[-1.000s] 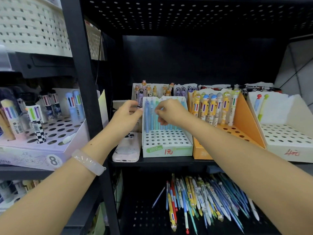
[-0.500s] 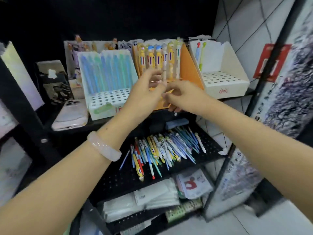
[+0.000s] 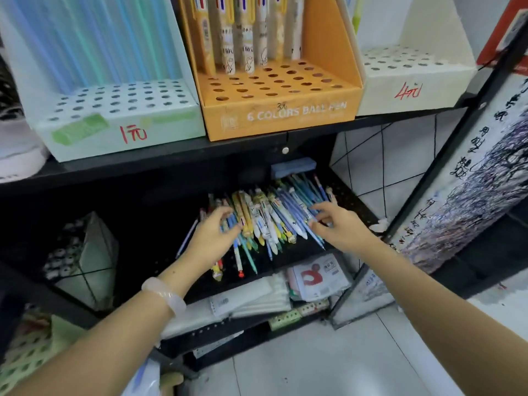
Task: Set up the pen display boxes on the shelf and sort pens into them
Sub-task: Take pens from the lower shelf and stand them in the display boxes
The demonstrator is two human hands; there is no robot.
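Three pen display boxes stand side by side on the upper shelf: a pale green one [image 3: 120,124] marked 1 with blue and green pens at its back, an orange one [image 3: 281,110] holding several thick multi-colour pens, and a white one [image 3: 408,90] marked 4. On the lower black perforated shelf lies a loose pile of pens [image 3: 271,215]. My left hand [image 3: 213,234] is at the pile's left side, with finger and thumb curled round a few blue pens. At the pile's right side, the spread fingers of my right hand [image 3: 341,228] touch the pens.
A blue flat item [image 3: 294,166] lies behind the pile. Packets and papers [image 3: 317,277] fill the shelf below. A black upright [image 3: 445,164] and a printed panel [image 3: 468,181] stand at the right. A white phone edge [image 3: 17,155] shows at far left. Grey tiled floor lies below.
Both hands have come down from the boxes on the upper shelf to the loose pen pile on the lower shelf. The view has tilted down and moved closer.
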